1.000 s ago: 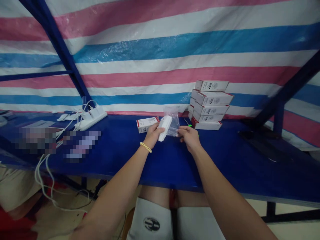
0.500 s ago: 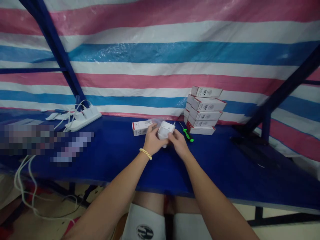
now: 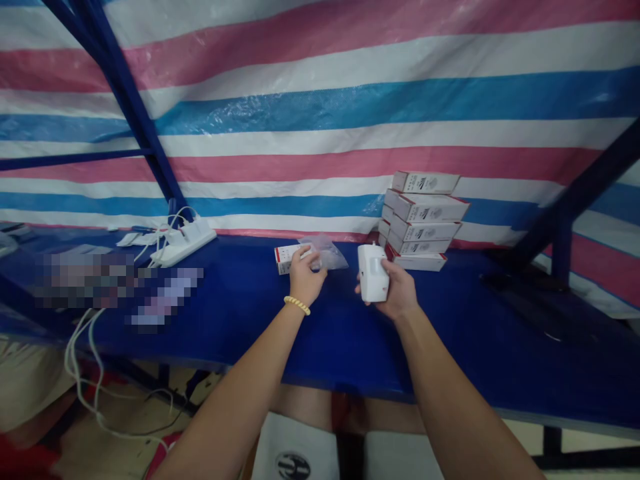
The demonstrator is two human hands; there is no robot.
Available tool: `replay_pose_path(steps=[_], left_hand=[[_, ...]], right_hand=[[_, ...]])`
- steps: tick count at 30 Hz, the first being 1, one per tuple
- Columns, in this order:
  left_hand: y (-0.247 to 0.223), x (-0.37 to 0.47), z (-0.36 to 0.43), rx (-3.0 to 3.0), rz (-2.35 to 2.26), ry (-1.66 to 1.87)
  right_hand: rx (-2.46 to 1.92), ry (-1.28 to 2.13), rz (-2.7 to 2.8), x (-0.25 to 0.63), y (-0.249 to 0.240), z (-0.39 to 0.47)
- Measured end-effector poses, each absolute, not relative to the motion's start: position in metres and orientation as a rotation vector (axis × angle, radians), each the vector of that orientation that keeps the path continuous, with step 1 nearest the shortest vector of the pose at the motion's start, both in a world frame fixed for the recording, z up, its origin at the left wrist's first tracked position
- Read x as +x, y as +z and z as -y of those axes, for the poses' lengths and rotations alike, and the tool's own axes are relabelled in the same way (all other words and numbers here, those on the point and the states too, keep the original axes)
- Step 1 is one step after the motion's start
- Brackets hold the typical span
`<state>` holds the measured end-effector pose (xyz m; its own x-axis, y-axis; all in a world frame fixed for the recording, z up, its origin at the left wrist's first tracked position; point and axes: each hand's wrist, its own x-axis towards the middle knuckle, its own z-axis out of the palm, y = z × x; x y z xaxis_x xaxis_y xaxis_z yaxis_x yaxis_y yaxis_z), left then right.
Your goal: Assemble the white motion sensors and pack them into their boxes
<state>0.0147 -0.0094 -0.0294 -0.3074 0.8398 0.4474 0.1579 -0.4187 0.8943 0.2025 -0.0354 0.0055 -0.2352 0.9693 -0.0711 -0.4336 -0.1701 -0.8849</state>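
Note:
My right hand (image 3: 397,287) grips a white boxy plastic device (image 3: 372,275) with a rounded panel on its face. It is tilted upright above the blue table, thumb on its right side and fingertips showing at its left. My left hand (image 3: 307,275), with a yellow twisted band at the wrist, is apart from the device. Its bent fingers are at a clear plastic bag (image 3: 331,253) and appear to hold its near end; the exact grip is partly hidden. Behind those fingers lies a small white and red carton (image 3: 284,259), partly covered.
Several white and red cartons (image 3: 425,230) are stacked at the back right, before a striped plastic sheet (image 3: 300,143). A white power strip (image 3: 187,243) with cables stands at the left. A dark flat object (image 3: 530,303) lies on the blue table (image 3: 345,347) at the right.
My hands have moved apart. The white device, earlier between both hands, has gone right in my right hand and turned. More of the clear bag shows by my left hand.

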Motion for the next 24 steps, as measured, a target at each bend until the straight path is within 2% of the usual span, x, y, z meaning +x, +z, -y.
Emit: replay_pose_path(steps=[5,14,24], left_hand=[[-0.026,0.013,0.015,1.712,-1.574,1.768],[-0.024,0.011,0.016,1.728,-1.643,1.83],[-0.02,0.018,0.019,1.674,-1.555,1.848]], right_hand=[[-0.893,1.763,1.154,0.207,0.002,0.039],[-0.933,1.917,1.414,0.206,-0.002,0.042],[-1.155,1.708,1.325,0.195,-0.004,0.041]])
